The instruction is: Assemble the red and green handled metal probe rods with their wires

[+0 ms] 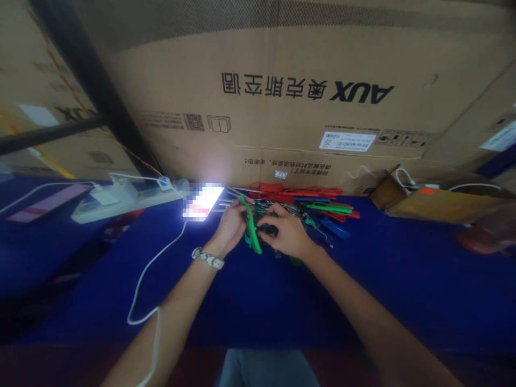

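My left hand (234, 224) is closed around a long green plastic piece (253, 228), shaped like a tool handle, held tilted above the blue table. Close to its right side, my right hand (287, 231) has its fingers curled in toward the thumb; whatever lies between the fingertips is too small to make out. Behind and below both hands spreads a pile of thin metal rods and dark small parts. Red handle-like pieces (296, 192) lie along the back of this pile. More green pieces (328, 207) and a blue piece (334, 226) lie to its right.
A lit phone (205, 201) stands left of the pile, its white cable (139, 290) running across my left forearm. Farther left is a white power strip (121, 207) with plugs. Large cardboard boxes (282, 48) wall off the back. An open small box (427, 203) holds cables at right.
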A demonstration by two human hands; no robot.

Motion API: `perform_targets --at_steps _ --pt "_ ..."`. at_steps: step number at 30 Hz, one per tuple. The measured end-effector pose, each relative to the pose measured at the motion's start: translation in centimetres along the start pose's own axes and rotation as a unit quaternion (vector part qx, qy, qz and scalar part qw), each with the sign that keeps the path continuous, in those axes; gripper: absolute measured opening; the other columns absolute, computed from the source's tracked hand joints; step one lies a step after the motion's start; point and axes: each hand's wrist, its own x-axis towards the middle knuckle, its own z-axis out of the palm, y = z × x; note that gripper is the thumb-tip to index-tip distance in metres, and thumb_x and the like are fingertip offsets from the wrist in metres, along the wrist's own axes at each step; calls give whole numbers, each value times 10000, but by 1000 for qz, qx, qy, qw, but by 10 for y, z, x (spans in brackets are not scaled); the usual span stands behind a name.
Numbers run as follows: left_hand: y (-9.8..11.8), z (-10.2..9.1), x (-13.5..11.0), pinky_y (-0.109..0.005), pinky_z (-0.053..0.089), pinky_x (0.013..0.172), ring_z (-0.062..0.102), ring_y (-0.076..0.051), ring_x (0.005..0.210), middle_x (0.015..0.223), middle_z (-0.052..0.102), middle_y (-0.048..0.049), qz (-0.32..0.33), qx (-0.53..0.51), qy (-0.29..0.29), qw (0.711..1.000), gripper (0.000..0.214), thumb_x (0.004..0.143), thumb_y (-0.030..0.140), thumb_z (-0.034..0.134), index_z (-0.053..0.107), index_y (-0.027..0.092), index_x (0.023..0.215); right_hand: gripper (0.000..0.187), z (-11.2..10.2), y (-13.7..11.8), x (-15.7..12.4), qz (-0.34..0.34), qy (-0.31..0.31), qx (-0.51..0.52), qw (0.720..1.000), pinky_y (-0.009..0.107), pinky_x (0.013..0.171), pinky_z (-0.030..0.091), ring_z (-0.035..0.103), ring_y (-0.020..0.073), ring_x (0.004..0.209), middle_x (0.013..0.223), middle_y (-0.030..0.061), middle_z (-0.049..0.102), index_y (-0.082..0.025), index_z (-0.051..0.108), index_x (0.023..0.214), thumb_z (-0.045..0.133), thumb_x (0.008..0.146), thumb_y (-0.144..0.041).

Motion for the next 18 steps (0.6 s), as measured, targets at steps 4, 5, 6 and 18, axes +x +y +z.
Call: perform_targets --at_steps 4,5,6,18 --pt "13 -2 -2 -203 359 507 419 -97 506 606 498 14 -8 7 -8 1000 239 671 -19 459 606 138 777 93 2 6 -1 -3 0 -37 999 239 631 424 610 157 920 1052 31 578 -263 741 892 658 852 -254" --pt "18 -3 -3 -204 360 501 403 -96 496 595 480 18 -3 8 -12 1000 228 672 -8 466 603 138 781 98 0 6 -2 3 1 -36 999 241 636 429 615 160 923 1061 34 579 -258 740 885 652 845 -247" --pt "22 -4 -4 -204 362 496 390 -93 489 595 470 20 3 12 -13 1000 212 672 3 475 600 136 780 111 -2 5 -3 9 1 -32 999 244 644 436 620 161 915 1073 34 582 -257 739 894 650 829 -241" --pt "47 -12 -7 -234 131 414 166 -103 420 519 214 62 7 99 -48 994 317 803 457 456 589 180 727 89 -17 10 -5 149 66 19 986 265 645 411 601 159 744 875 13 637 -219 638 766 567 801 -259"
